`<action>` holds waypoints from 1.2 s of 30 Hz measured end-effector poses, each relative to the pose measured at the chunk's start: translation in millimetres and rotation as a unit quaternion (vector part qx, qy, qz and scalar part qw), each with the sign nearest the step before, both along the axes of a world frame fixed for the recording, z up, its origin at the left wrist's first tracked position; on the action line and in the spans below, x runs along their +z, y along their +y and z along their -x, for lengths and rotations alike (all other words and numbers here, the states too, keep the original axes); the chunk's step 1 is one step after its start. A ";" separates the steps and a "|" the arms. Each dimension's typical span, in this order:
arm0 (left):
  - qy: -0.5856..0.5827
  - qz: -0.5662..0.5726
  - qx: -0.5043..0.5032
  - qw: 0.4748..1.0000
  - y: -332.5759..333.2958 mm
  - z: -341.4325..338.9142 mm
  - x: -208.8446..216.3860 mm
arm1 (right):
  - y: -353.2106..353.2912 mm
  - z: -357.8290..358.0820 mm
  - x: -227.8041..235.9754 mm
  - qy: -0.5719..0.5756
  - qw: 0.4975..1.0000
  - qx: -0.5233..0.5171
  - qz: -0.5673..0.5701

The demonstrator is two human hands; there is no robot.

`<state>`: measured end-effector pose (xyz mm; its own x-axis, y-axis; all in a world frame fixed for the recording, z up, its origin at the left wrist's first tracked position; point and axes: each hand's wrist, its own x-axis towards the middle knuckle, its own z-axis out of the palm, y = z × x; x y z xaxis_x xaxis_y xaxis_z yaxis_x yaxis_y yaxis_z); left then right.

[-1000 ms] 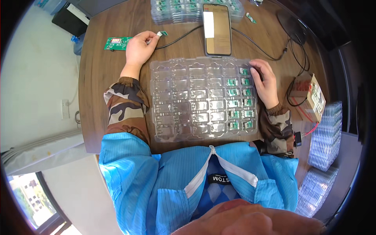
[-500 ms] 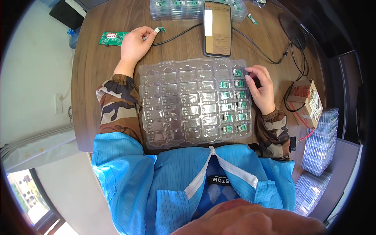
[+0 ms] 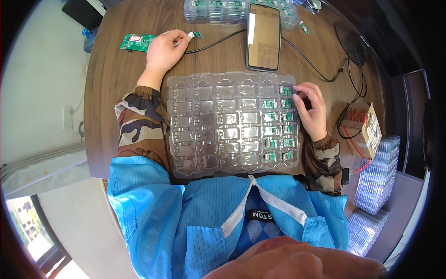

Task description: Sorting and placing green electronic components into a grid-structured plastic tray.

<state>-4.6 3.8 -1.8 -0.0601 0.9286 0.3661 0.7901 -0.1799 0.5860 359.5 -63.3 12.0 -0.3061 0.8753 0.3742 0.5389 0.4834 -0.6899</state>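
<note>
At upper left, the left hand's grip (image 3: 165,51) is still pinching a small module (image 3: 197,34), long axis running sideways, green end pointing right

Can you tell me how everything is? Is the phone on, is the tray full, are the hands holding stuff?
Left hand: pinching
Held board: gripped by its white end
Right hand: slightly open, at the tray's right edge
Clear tray: partly filled, green boards in the two right columns
Phone: screen lit
Display board: red digits glowing
Tray pile: stacked, holding boards
Loose board: lying unheld
</note>
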 end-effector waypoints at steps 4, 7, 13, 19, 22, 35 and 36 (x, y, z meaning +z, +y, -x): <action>-0.005 0.004 0.009 1.000 0.2 1.8 2.4 | 2.5 3.2 1.2 -0.001 1.000 -0.005 0.000; -0.001 -0.002 0.000 1.000 0.8 1.0 5.0 | 1.6 2.0 3.1 -0.001 1.000 -0.007 -0.006; -0.002 -0.003 0.006 1.000 -4.7 1.3 0.8 | 2.5 2.3 -0.2 -0.004 1.000 0.001 -0.001; -0.001 0.008 0.004 1.000 -7.5 -4.9 7.8 | -2.2 -1.7 0.7 0.004 1.000 0.000 -0.005; -0.001 0.009 0.008 1.000 -6.0 -3.0 6.8 | -0.6 -0.5 1.1 0.004 1.000 0.004 -0.007; 0.001 0.013 0.002 1.000 -2.3 -3.3 7.5 | 3.0 -1.8 2.3 0.008 1.000 -0.001 0.008; 0.004 0.014 0.001 1.000 -2.2 -3.5 7.8 | 3.1 -2.0 2.2 0.008 1.000 -0.001 0.006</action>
<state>-1.1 1.6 6.0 -0.0598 0.9385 0.3401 0.7954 -0.1611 0.5843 361.5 -60.2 14.2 -0.2989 0.8805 0.3679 0.5278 0.4738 -0.7050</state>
